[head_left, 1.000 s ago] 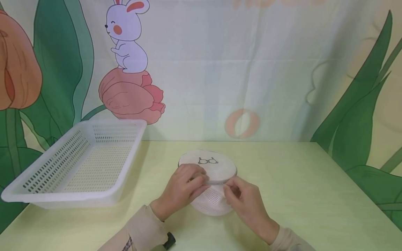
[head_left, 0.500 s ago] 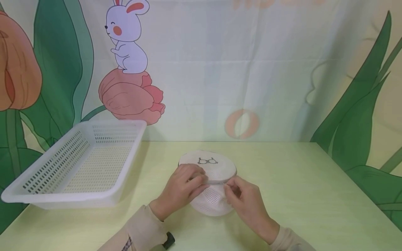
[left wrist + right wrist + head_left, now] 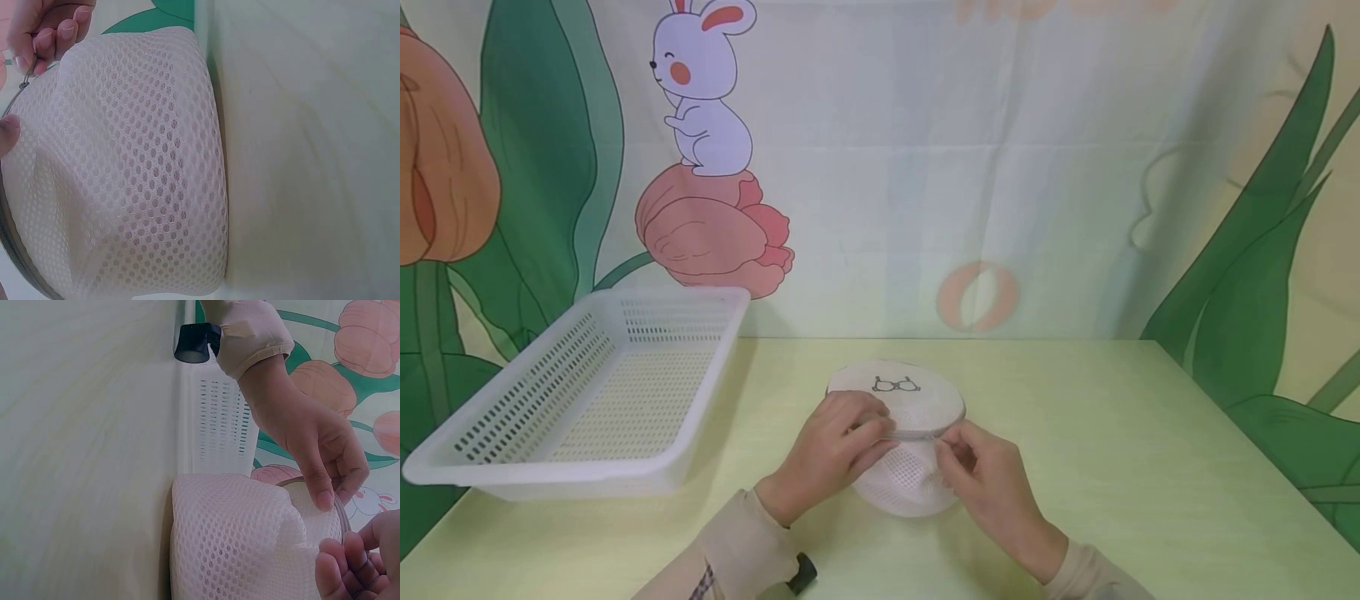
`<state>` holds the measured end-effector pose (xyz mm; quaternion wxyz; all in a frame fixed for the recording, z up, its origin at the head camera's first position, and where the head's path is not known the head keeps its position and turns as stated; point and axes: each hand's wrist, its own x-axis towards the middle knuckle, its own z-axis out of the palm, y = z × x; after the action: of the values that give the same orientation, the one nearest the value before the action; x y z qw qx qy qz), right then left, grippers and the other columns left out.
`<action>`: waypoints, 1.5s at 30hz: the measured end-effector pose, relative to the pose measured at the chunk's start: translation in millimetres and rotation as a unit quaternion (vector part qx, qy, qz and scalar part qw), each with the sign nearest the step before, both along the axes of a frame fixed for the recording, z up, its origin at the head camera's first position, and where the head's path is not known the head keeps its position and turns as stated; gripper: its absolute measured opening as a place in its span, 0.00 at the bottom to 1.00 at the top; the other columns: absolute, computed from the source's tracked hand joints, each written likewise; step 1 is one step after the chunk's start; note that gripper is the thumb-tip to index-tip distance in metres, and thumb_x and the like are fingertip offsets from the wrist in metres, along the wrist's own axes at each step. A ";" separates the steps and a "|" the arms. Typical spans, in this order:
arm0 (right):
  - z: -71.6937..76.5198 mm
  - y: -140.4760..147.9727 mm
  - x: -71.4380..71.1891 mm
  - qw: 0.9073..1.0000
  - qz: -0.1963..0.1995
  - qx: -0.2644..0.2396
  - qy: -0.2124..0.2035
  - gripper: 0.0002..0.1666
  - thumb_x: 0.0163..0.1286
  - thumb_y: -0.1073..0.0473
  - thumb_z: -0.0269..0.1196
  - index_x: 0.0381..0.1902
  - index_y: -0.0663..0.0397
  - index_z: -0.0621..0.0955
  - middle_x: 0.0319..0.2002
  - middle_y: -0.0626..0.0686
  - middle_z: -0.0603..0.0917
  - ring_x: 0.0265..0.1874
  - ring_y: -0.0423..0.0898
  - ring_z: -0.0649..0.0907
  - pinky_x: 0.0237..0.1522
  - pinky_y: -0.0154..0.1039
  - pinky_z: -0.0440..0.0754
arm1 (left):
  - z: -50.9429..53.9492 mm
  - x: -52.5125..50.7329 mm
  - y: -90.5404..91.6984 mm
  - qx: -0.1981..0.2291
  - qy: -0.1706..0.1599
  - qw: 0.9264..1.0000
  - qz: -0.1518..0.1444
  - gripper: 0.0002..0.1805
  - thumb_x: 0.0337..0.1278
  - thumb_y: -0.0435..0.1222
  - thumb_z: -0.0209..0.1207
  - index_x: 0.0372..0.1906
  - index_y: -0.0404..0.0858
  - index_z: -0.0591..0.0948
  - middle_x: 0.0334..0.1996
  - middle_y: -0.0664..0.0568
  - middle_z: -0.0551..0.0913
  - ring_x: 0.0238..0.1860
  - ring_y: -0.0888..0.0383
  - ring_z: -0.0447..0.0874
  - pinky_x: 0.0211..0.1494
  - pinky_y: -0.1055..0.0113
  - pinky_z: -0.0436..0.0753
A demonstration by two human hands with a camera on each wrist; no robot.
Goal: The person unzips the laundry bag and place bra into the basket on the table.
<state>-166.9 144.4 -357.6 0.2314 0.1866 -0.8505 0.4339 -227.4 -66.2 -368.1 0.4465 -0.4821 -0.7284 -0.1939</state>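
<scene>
From where I stood, the pale tabletop [image 3: 1150, 450] ran wide toward three o'clock, out to its slanting right edge. At twelve o'clock it stopped in a straight line against the printed curtain [image 3: 880, 167], with only a narrow strip of surface showing past the work. Room was tighter toward ten o'clock, where a white slatted basket [image 3: 561, 471] sat close to the left edge; a band of tabletop lay between it and the person's left forearm. A black device [image 3: 805, 573] jutted from the left cuff, over the table.

The white mesh bag [image 3: 902, 496] stood on the table between the two hands, its round lid [image 3: 932, 404], marked with a dark glasses-shaped outline, facing up. The left hand [image 3: 827, 450] came in from eight o'clock and gripped the near rim, thumb against the mesh and fingers over the lid. The right hand [image 3: 992, 479] reached in from four o'clock, fingers curled, pinching the small zip pull [image 3: 32, 65] at the rim. A grey zip [image 3: 19, 256] curved along that rim between lid and body. The mesh below the left thumb was creased inward, and the bag's base rested on the tabletop.
</scene>
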 end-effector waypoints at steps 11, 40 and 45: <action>0.1 1.6 -0.5 1.000 -0.003 -0.003 -0.001 0.08 0.61 0.71 0.61 0.26 0.55 0.78 0.17 0.43 0.78 0.17 0.30 0.73 0.18 0.28 0.75 | -0.5 -2.7 -2.4 0.003 0.003 1.000 0.001 0.13 0.68 0.45 0.53 0.34 0.40 0.78 0.39 0.50 0.81 0.44 0.55 0.80 0.48 0.63 0.78; -1.4 5.3 -4.1 1.000 -0.003 -0.010 0.025 0.09 0.60 0.72 0.61 0.25 0.54 0.76 0.16 0.43 0.78 0.16 0.29 0.72 0.16 0.29 0.73 | -1.7 -9.4 -7.0 0.010 0.011 1.000 0.006 0.09 0.65 0.40 0.57 0.35 0.39 0.79 0.38 0.50 0.81 0.42 0.55 0.79 0.47 0.62 0.79; -1.2 5.8 -4.1 1.000 -0.004 -0.011 0.021 0.09 0.61 0.71 0.61 0.25 0.54 0.76 0.16 0.43 0.78 0.16 0.29 0.73 0.15 0.29 0.73 | -1.8 -10.2 -7.0 0.009 0.010 1.000 0.007 0.08 0.63 0.40 0.59 0.35 0.39 0.79 0.38 0.50 0.82 0.42 0.55 0.80 0.47 0.62 0.79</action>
<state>-171.1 150.1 -358.8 0.2534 0.1898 -0.8414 0.4380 -237.6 -73.2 -369.9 0.4597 -0.4749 -0.7253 -0.1927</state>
